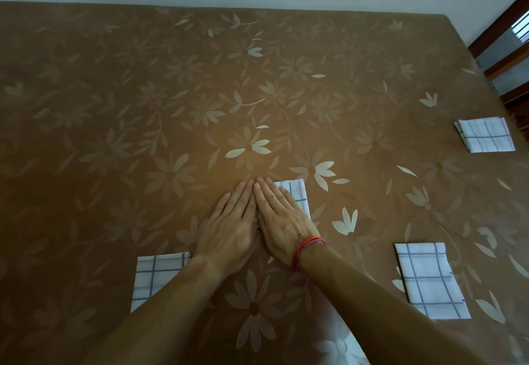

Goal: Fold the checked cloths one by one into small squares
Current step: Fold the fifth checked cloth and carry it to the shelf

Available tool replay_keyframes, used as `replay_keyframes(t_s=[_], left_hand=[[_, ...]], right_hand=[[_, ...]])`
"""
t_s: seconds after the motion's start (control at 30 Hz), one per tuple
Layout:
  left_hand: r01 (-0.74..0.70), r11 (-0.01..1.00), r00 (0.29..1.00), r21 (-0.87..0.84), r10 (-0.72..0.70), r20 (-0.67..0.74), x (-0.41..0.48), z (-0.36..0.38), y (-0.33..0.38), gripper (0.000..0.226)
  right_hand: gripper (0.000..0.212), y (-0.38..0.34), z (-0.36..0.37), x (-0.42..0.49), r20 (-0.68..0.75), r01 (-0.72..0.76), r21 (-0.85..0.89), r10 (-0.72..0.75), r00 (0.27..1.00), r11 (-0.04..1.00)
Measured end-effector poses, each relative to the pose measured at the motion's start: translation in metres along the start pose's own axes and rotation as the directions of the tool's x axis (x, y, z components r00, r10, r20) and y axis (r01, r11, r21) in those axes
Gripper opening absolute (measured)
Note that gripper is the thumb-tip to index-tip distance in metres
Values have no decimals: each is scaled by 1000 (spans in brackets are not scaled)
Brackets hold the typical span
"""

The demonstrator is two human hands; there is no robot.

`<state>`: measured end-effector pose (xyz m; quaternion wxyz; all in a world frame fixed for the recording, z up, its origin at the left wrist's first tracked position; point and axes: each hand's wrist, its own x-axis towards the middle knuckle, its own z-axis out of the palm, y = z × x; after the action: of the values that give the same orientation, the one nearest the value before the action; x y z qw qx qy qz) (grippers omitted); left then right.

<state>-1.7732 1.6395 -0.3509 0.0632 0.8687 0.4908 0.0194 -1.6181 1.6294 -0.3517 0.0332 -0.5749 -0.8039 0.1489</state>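
Both my hands lie flat side by side on a small folded white checked cloth (299, 194) in the middle of the brown flowered surface. My left hand (229, 227) and my right hand (279, 221) press down with straight fingers and cover most of it; only its right edge shows. A folded checked cloth (156, 277) lies near left, partly under my left forearm. Another folded one (430, 279) lies near right, and a third (485, 134) at the far right edge.
The brown flowered surface (171, 93) stretches wide to the back and left, up to a pale wall. A dark wooden frame (503, 58) stands past the right corner. A red thread band (305, 247) circles my right wrist.
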Motion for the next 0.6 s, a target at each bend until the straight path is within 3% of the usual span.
replay_keyframes(t_s=[0.33, 0.6], left_hand=[[-13, 1000, 999, 12, 12, 34, 1, 1, -2, 62], [-7, 1000, 997, -2, 7, 77, 1, -4, -1, 65]], right_hand=[[60, 16, -9, -8, 0, -14, -107, 14, 1000, 994], [62, 64, -30, -32, 100, -30, -168, 47, 994, 985]])
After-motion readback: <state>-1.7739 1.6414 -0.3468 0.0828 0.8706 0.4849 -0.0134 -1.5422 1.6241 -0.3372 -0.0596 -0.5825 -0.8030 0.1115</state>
